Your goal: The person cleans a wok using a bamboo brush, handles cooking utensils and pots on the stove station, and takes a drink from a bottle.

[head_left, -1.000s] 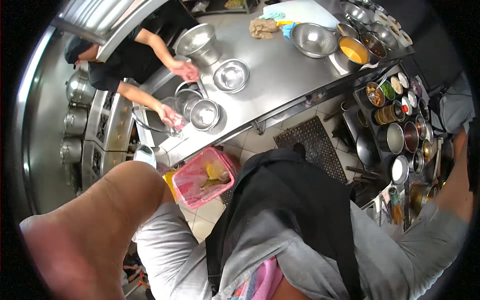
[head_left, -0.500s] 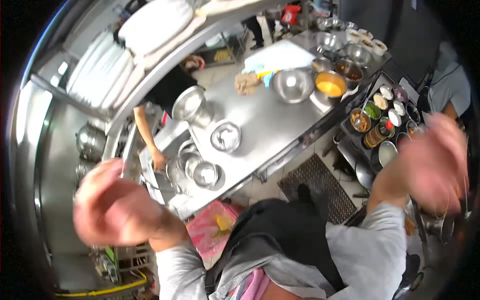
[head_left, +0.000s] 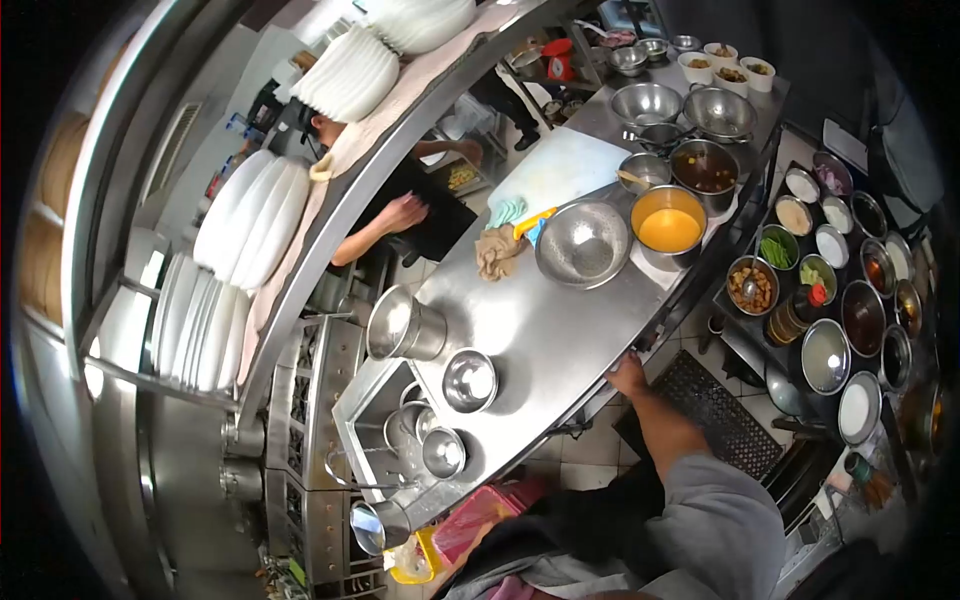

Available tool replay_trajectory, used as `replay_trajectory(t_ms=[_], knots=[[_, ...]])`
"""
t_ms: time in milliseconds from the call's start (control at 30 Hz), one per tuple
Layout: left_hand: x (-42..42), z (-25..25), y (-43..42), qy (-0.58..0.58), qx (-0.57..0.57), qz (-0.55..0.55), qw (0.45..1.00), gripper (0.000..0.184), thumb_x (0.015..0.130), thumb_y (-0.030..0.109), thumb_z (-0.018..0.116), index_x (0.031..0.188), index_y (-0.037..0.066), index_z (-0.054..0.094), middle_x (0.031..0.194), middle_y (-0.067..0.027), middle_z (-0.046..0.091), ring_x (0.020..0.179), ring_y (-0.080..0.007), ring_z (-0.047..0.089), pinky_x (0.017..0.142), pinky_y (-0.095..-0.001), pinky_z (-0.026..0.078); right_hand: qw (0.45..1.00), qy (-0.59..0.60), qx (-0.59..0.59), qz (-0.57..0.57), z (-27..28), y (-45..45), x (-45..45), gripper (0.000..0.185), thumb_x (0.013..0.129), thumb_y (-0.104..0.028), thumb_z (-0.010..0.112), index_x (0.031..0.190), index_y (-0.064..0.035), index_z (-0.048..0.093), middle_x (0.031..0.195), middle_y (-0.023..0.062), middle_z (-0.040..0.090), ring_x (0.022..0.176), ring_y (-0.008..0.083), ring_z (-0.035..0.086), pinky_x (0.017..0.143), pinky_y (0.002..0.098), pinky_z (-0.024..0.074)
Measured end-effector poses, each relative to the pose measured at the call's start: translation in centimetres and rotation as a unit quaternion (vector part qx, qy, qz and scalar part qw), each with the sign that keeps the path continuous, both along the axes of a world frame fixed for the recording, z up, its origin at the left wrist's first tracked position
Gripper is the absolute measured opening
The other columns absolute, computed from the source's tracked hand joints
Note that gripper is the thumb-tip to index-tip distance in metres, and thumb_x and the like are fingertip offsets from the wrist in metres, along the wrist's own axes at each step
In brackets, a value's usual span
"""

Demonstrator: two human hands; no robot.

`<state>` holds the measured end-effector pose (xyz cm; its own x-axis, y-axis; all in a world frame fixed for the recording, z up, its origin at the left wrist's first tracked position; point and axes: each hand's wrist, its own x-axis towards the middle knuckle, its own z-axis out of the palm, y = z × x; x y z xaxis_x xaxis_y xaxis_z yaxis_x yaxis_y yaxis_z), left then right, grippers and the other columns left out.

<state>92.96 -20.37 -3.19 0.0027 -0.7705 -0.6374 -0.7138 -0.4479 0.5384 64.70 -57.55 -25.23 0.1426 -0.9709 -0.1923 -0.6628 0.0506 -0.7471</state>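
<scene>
My right hand [head_left: 627,372] is small in view at the front edge of the steel table [head_left: 540,345], its fingers bent against that edge. What they grip is too small to make out. Only a sliver of skin, probably of my left hand [head_left: 484,532], shows beside the pink bin [head_left: 478,515]; its fingers are hidden. On the tabletop beyond my right hand are a perforated bowl [head_left: 583,245], a pot of orange liquid [head_left: 668,222] and a brown cloth [head_left: 497,252]. Metal bowls [head_left: 470,380] stand further left, by the sink [head_left: 365,400].
A co-worker in black [head_left: 418,195] stands across the table, partly behind a shelf [head_left: 340,215] of white plates [head_left: 252,220]. On the right, a rack holds several ingredient containers [head_left: 825,355]. A black mat [head_left: 715,425] lies on the floor below the table.
Both my hands, raised and blurred before, have come down, the right one to the table edge. The view has shifted, showing more of the plate shelf. The co-worker has moved away from the sink.
</scene>
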Motion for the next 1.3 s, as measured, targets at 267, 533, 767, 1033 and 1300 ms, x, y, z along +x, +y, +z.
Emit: replay_trajectory(t_ms=[267,533,767,1033,1300], knots=[[3.6,0.5,2.6,-0.049,0.055,0.204,0.976,0.025,0.082,0.011,0.064,0.106,0.005,0.064,0.099,-0.0179,0.065,0.09,-0.0305,0.065,0.078,-0.036,0.051,0.973,0.018,-0.21,0.094,-4.5,-6.2,5.1,0.041,0.087,-0.028,0.051,0.121,-0.0079,0.057,0.123,0.0128,0.058,0.116,0.0324,0.051,0.101,0.0407,0.0373],[1.4,-2.5,0.8,-0.034,0.074,0.288,0.954,0.025,0.082,0.011,0.064,0.106,0.005,0.064,0.099,-0.0179,0.065,0.09,-0.0302,0.065,0.078,-0.0357,0.051,0.98,0.005,-0.174,0.093,-5.2,-7.2,5.2,0.041,0.086,-0.029,0.052,0.121,-0.0074,0.057,0.121,0.0134,0.059,0.113,0.0336,0.052,0.098,0.0415,0.0398],[0.0,-3.6,0.9,-0.011,0.075,0.284,0.956,0.026,0.082,0.012,0.065,0.106,0.005,0.064,0.099,-0.0179,0.065,0.09,-0.0298,0.065,0.078,-0.0354,0.051,0.983,-0.034,-0.17,0.053,-5.1,-5.4,3.5,0.04,0.086,-0.029,0.053,0.12,-0.0069,0.058,0.119,0.0138,0.059,0.111,0.0346,0.054,0.095,0.0423,0.0419],[-1.1,-5.3,1.8,0.02,0.031,0.227,0.973,0.026,0.082,0.012,0.065,0.107,0.005,0.064,0.099,-0.018,0.065,0.09,-0.0295,0.065,0.078,-0.0351,0.051,0.995,-0.017,-0.094,0.015,2.6,0.6,-1.8,0.059,0.069,-0.031,0.076,0.117,-0.0037,0.054,0.094,0.0219,0.065,0.086,0.0414,0.062,0.075,0.0457,0.0517],[-1.9,-10.4,-1.5,0.069,-0.183,0.07,0.978,0.027,0.081,0.012,0.066,0.107,0.005,0.064,0.099,-0.018,0.065,0.09,-0.0291,0.065,0.078,-0.0348,0.051,0.998,0.029,-0.05,0.029,18.3,12.1,-8.8,0.052,0.066,-0.035,0.077,0.105,-0.0077,0.055,0.094,0.0201,0.064,0.087,0.0394,0.063,0.073,0.048,0.0508]])
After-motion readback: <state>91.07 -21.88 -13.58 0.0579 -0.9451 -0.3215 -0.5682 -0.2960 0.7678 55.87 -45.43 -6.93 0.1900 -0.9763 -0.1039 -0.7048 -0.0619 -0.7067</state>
